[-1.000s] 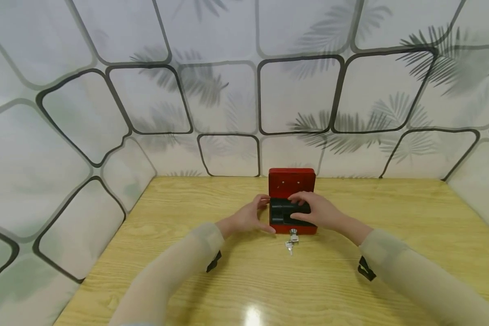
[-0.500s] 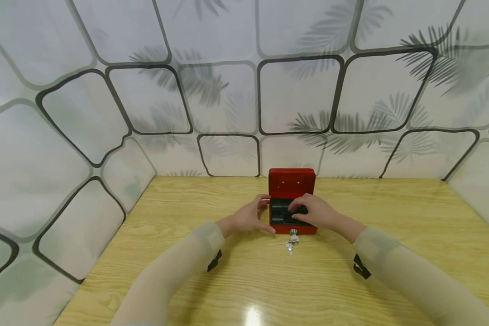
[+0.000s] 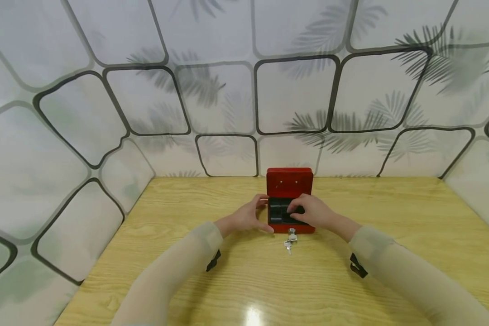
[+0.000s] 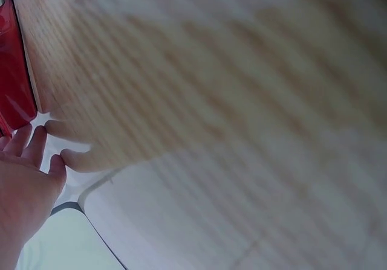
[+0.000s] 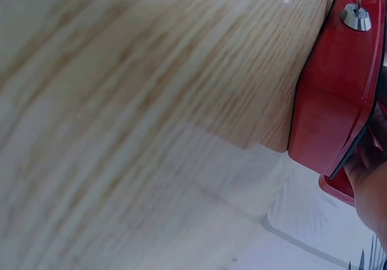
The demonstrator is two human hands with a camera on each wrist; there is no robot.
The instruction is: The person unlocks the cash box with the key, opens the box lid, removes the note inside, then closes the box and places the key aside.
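Observation:
A small red cash box (image 3: 275,228) stands with its red lid (image 3: 290,183) raised at the back. Inside it lies a black compartment tray (image 3: 277,213). My right hand (image 3: 315,212) reaches over the box's right side, its curled fingers and thumb pinching the tray near its middle. The exact contact is dark and partly hidden. My left hand (image 3: 246,216) spans the left side, thumb at the front corner and fingers at the back one. In the left wrist view those fingers (image 4: 36,143) lie rather straight against the red wall. Silver keys (image 3: 289,244) hang from the front lock (image 5: 355,17).
The box sits near the back of a wood-grain table (image 3: 236,280). Right behind the lid rises a patterned fabric wall (image 3: 224,99), which also encloses the table's left and right sides.
My right hand has shifted slightly left and lower over the tray, and its fingers and thumb have drawn together. My left hand keeps its place by the box. The head view has shifted slightly.

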